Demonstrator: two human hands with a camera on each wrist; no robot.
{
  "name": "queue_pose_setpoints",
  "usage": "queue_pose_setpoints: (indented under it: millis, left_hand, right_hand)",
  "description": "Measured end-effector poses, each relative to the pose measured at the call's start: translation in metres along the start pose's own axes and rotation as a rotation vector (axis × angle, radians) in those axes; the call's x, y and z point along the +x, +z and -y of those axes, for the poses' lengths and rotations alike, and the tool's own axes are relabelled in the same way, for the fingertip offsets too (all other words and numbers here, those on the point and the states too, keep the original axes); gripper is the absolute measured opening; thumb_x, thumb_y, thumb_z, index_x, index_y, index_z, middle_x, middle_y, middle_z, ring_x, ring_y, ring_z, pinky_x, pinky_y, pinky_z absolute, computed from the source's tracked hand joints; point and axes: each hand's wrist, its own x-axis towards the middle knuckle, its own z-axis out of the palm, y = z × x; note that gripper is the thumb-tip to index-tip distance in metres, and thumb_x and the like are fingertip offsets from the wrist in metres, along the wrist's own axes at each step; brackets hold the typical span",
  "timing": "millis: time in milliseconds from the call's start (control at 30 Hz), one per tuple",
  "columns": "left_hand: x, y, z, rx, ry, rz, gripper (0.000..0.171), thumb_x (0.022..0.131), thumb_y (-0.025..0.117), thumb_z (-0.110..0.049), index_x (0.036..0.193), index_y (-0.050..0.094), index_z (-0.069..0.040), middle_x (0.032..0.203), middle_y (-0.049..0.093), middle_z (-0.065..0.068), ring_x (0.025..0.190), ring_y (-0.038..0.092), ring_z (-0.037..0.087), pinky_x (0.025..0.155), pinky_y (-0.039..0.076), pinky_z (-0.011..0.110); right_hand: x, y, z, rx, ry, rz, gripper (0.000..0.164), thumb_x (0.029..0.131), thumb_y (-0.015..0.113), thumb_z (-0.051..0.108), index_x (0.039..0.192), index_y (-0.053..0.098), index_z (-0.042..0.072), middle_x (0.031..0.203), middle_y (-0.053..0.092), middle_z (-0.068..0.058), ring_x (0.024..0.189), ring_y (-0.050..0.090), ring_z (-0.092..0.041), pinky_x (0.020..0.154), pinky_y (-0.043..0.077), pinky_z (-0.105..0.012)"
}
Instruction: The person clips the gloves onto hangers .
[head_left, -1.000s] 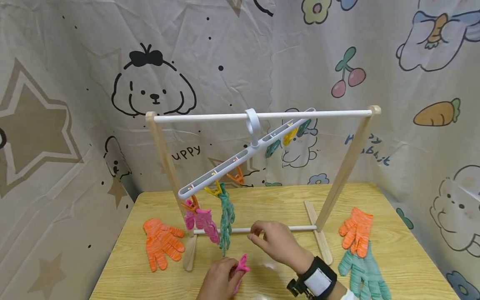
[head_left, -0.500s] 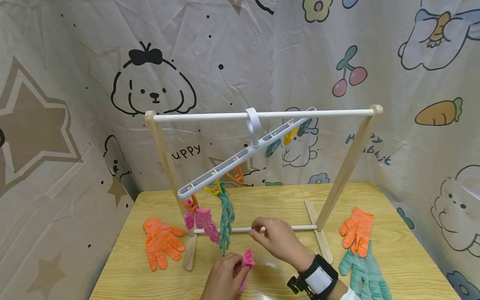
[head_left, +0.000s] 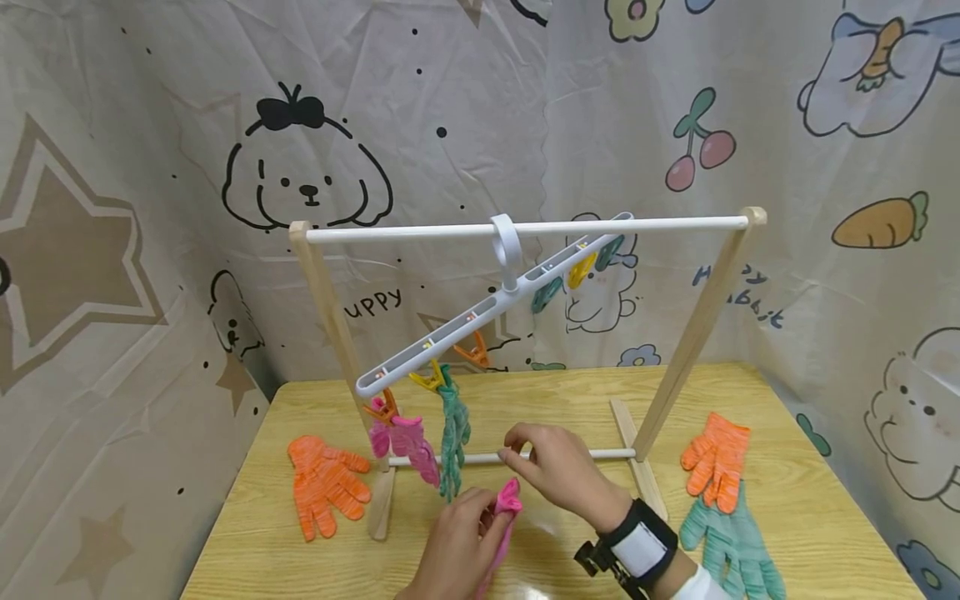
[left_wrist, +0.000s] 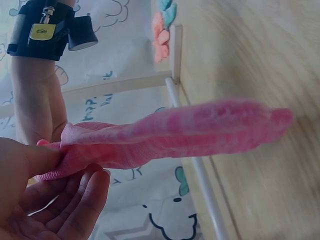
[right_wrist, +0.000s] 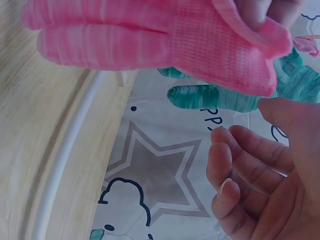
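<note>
A pink knit glove point(left_wrist: 190, 132) hangs from my left hand point(head_left: 459, 542), whose thumb and fingers pinch its cuff. In the head view the gathered cuff point(head_left: 509, 497) points up, and most of the glove is hidden behind the hand. My right hand point(head_left: 561, 475) is just to the right, fingers loosely curled and holding nothing. The right wrist view shows it below the pink glove point(right_wrist: 150, 47), apart from the cuff. On the grey clip hanger point(head_left: 480, 317), an orange clip point(head_left: 384, 408) holds another pink glove point(head_left: 411, 450), and a yellow clip point(head_left: 429, 381) holds a green glove point(head_left: 453, 437).
The hanger hooks over the white top rod point(head_left: 405, 234) of a wooden stand point(head_left: 693, 333). Its other clips, such as the orange clip point(head_left: 472, 352), hold nothing. Orange gloves lie on the table at left point(head_left: 326, 492) and right point(head_left: 720, 454), the latter overlapping a green glove point(head_left: 735, 546).
My left hand has moved up and right with the pink glove, bringing the cuff closer to my right hand. The right hand has barely shifted. The hung gloves look the same.
</note>
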Motion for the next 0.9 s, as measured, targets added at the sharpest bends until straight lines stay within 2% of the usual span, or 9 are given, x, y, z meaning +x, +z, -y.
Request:
queue_pose_setpoints:
  millis: [300, 533, 800, 900]
  left_hand:
    - [0.009, -0.003, -0.011, -0.038, 0.010, -0.019, 0.009, 0.099, 0.066, -0.018, 0.097, 0.072, -0.012, 0.082, 0.065, -0.006, 0.074, 0.056, -0.004, 0.064, 0.051, 0.017]
    - [0.014, -0.006, -0.017, -0.069, -0.017, -0.036, 0.011, 0.098, 0.067, -0.015, 0.103, 0.073, -0.008, 0.086, 0.068, -0.002, 0.076, 0.060, -0.002, 0.065, 0.053, 0.017]
    - [0.023, -0.016, -0.019, -0.040, -0.001, -0.149, 0.005, 0.094, 0.070, -0.009, 0.096, 0.072, -0.006, 0.088, 0.070, 0.003, 0.076, 0.067, 0.007, 0.065, 0.055, 0.017]
    - [0.026, -0.021, -0.020, -0.054, -0.011, -0.164, 0.004, 0.095, 0.069, -0.010, 0.095, 0.072, -0.006, 0.086, 0.069, 0.003, 0.077, 0.067, 0.007, 0.065, 0.054, 0.015]
  right_hand:
    - [0.006, -0.009, 0.002, -0.004, -0.004, -0.017, 0.015, 0.097, 0.068, 0.031, 0.096, 0.074, 0.018, 0.089, 0.074, 0.006, 0.058, 0.050, 0.004, 0.051, 0.042, -0.019]
    - [0.011, -0.016, 0.003, -0.009, -0.012, -0.037, 0.015, 0.097, 0.068, 0.032, 0.097, 0.074, 0.018, 0.088, 0.074, 0.006, 0.058, 0.051, 0.004, 0.053, 0.043, -0.018]
    - [0.017, -0.025, 0.004, -0.002, -0.014, -0.045, 0.016, 0.097, 0.067, 0.031, 0.098, 0.074, 0.017, 0.090, 0.073, 0.005, 0.056, 0.048, 0.002, 0.051, 0.041, -0.019]
    - [0.019, -0.026, 0.001, -0.005, -0.017, -0.047, 0.016, 0.098, 0.066, 0.030, 0.098, 0.073, 0.016, 0.090, 0.073, 0.005, 0.058, 0.048, 0.002, 0.052, 0.041, -0.019]
